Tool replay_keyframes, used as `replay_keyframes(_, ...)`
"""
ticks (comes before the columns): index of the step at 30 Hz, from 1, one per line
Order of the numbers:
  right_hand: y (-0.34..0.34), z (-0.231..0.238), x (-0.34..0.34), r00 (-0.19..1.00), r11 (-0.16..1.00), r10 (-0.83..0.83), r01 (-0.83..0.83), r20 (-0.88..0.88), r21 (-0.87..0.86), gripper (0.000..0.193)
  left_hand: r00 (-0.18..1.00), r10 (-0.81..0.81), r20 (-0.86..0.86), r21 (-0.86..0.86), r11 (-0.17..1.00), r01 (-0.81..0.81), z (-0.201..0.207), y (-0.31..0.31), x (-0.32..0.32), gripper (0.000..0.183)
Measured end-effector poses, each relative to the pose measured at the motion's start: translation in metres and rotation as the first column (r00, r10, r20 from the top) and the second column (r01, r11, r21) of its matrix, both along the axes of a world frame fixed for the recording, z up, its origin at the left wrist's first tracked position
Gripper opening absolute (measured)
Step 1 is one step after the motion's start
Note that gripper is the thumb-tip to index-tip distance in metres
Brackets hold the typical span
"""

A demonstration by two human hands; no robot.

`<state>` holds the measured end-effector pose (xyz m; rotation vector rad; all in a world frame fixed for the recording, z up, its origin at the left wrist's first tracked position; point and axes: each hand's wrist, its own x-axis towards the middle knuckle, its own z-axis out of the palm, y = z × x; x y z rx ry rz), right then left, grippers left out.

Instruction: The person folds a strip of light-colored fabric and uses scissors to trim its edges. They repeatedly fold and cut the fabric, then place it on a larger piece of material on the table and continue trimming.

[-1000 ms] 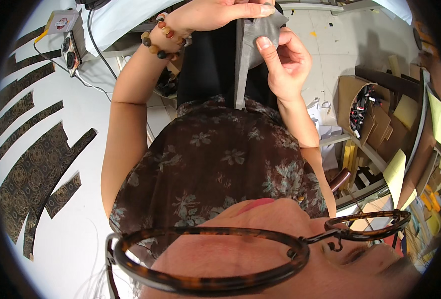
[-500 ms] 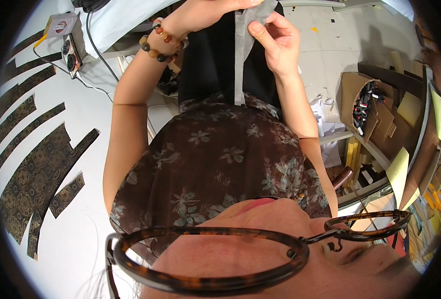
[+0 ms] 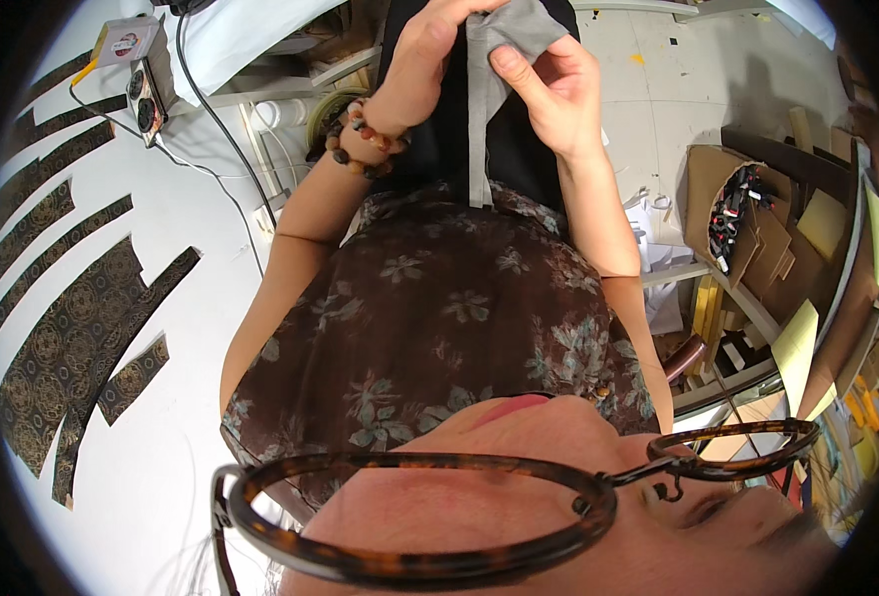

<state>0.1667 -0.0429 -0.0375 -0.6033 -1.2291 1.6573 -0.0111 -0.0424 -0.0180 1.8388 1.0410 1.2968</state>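
A strip of grey cloth (image 3: 478, 124) hangs between my hands, its upper part wider and folded over, its narrow tail reaching down to the floral shirt. The right hand (image 3: 561, 94) pinches the folded part, thumb on top and the other fingers bent behind. At the cloth's upper left edge, the fingers of my left hand (image 3: 421, 74) are closed on it; their tips lie at the picture's top edge and show only in part. Beaded bracelets (image 3: 360, 139) circle the left wrist.
On the white table (image 3: 186, 377) at left lie several dark patterned fabric pieces (image 3: 72, 338). Black cables (image 3: 216, 114) run by a small box (image 3: 144, 94). At right stand a cardboard box (image 3: 703, 194) of small dark items and a shelf with boards and yellow sheets (image 3: 795, 343).
My left hand has moved right and slightly down, closer to the right hand. More of the grey cloth's folded upper part shows. The right hand has shifted a little down.
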Motion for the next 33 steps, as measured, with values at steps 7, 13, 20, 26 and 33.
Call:
replay_keyframes(7,-0.008,0.012,-0.001,0.953,0.949,-0.279,0.255,0.12,0.184,0.019,0.992,-0.084,0.093,-0.014,0.996,0.085,-0.009,-0.006,-0.006,0.048)
replay_keyframes(13,-0.015,0.015,0.011,0.944,0.959,-0.269,0.245,0.189,0.139,0.029,0.928,-0.34,0.149,-0.059,0.934,0.352,-0.006,-0.001,-0.021,0.047)
replay_keyframes(20,-0.01,0.018,0.012,0.974,0.984,-0.175,0.175,0.145,0.012,0.014,0.843,-0.511,0.169,-0.063,0.848,0.527,0.005,0.009,-0.031,0.05)
replay_keyframes(26,-0.004,-0.012,0.01,0.997,0.992,-0.078,0.076,-0.018,-0.096,0.023,0.899,-0.416,0.139,-0.028,0.906,0.423,0.013,0.004,-0.021,0.045)
replay_keyframes(33,-0.007,0.003,0.004,0.987,0.984,-0.162,0.161,-0.01,-0.07,0.009,0.959,-0.234,0.159,0.043,0.972,0.23,-0.004,-0.001,-0.014,0.037)
